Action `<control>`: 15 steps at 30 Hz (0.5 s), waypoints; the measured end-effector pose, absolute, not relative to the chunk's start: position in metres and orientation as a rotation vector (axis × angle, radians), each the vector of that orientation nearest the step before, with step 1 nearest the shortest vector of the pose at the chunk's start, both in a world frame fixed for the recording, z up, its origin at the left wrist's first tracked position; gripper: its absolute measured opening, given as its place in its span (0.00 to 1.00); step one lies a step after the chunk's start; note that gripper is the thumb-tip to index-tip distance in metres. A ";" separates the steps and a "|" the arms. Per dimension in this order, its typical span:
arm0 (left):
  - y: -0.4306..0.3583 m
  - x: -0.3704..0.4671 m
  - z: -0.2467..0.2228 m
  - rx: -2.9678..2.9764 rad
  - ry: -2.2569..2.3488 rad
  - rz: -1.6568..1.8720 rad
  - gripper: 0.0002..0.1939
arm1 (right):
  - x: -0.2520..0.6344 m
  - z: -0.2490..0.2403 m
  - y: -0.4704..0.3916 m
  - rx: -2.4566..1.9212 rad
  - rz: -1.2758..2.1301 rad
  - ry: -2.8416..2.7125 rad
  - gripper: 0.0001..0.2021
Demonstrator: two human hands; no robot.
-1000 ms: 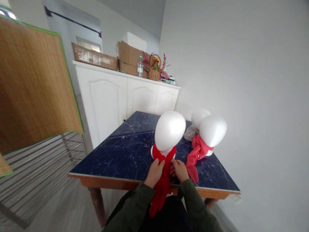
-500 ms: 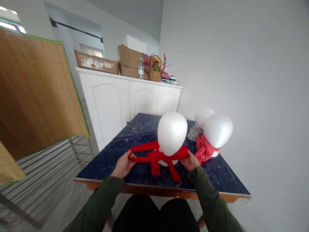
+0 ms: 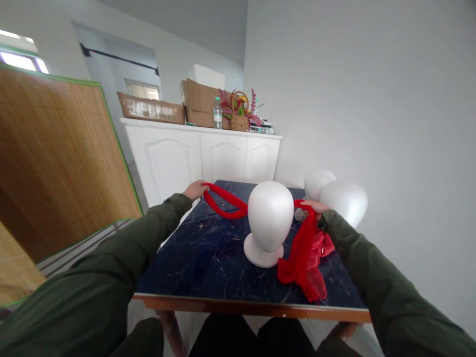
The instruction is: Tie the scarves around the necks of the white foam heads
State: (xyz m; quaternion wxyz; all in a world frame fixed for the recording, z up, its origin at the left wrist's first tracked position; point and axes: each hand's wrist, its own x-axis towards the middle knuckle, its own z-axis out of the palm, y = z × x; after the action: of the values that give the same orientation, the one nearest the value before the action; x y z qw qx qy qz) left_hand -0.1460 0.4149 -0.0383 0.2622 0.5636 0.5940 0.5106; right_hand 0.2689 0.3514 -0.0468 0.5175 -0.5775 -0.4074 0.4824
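A red scarf (image 3: pixel 231 212) is stretched behind a white foam mannequin head (image 3: pixel 270 213) that stands upright on the table. My left hand (image 3: pixel 196 190) is closed on the looped end of the scarf, out to the left of the head. On the right, my right hand (image 3: pixel 315 207) grips the scarf's other part, whose ends hang down to the tabletop. The stretch of scarf behind the head is hidden. Beside the hanging ends lies a sheer, lighter red cloth (image 3: pixel 320 248), partly covered by them.
Two more white mannequin heads (image 3: pixel 347 198) stand at the table's right, partly behind my right arm, with a grey cloth (image 3: pixel 300 214) near them. The dark blue marbled table (image 3: pixel 193 258) meets a white cabinet (image 3: pixel 167 158) bearing cardboard boxes, a bottle (image 3: pixel 217 114) and a flower basket (image 3: pixel 239 122).
The scarf was around the front of the mannequin head's neck; now it passes behind the head. Both hands have moved up and farther apart, and the head's base is uncovered.
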 end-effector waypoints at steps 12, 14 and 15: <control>0.419 -0.198 0.087 1.754 1.689 1.648 0.15 | 0.224 0.076 0.224 -0.800 1.310 -1.251 0.07; 0.420 -0.215 0.074 1.717 1.660 1.552 0.16 | 0.198 0.050 0.185 -0.751 1.531 -1.282 0.13; 0.423 -0.223 0.065 1.694 1.649 1.504 0.15 | 0.182 0.033 0.171 -0.721 1.678 -1.273 0.19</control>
State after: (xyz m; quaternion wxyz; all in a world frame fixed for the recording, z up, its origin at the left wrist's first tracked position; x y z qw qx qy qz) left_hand -0.2225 0.4230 0.0652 0.1691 0.5958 0.5801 0.5290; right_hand 0.1816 0.1705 0.0333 0.4420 -0.2906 -0.5129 0.6761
